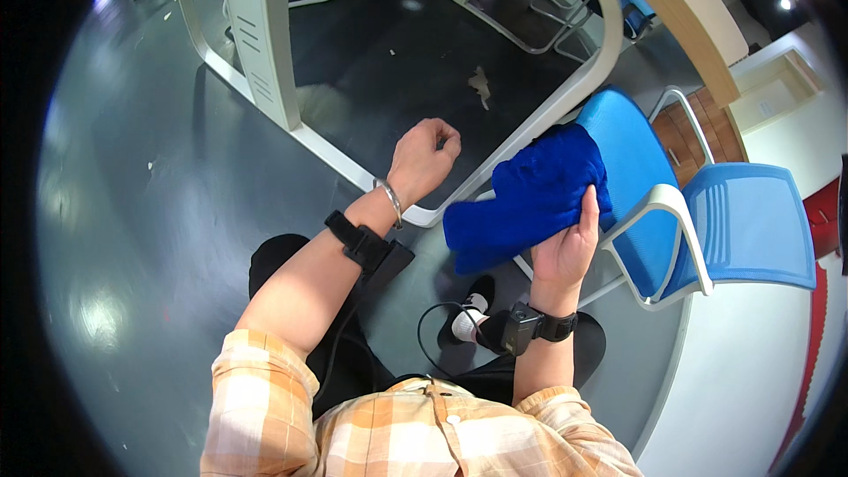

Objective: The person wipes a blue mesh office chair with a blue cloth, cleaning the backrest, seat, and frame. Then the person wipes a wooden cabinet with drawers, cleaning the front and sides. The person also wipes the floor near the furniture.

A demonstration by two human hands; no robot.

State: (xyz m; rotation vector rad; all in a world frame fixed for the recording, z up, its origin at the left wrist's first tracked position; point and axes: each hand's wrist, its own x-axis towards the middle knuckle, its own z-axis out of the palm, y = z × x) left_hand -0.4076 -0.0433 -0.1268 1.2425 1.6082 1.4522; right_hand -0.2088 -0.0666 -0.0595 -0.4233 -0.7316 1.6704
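A deep blue plush cloth (530,195), bunched at its upper part with a flap reaching to the left, is held in my right hand (566,248). The thumb of that hand lies along the cloth's right edge; the other fingers are hidden behind the fabric. My left hand (424,156) is apart from the cloth, up and to its left. Its fingers are curled in, with the thumb meeting the index finger around a small gap, and nothing shows between them. Behind the cloth is the seat of a light blue chair (623,139).
The white metal frame (331,154) of a table runs close beyond my hands, with a wooden tabletop edge (689,6) at upper right. The chair's white armrest (662,199) stands right of my right hand. A black cable (424,324) loops near my legs. Scraps lie on the grey floor (152,225).
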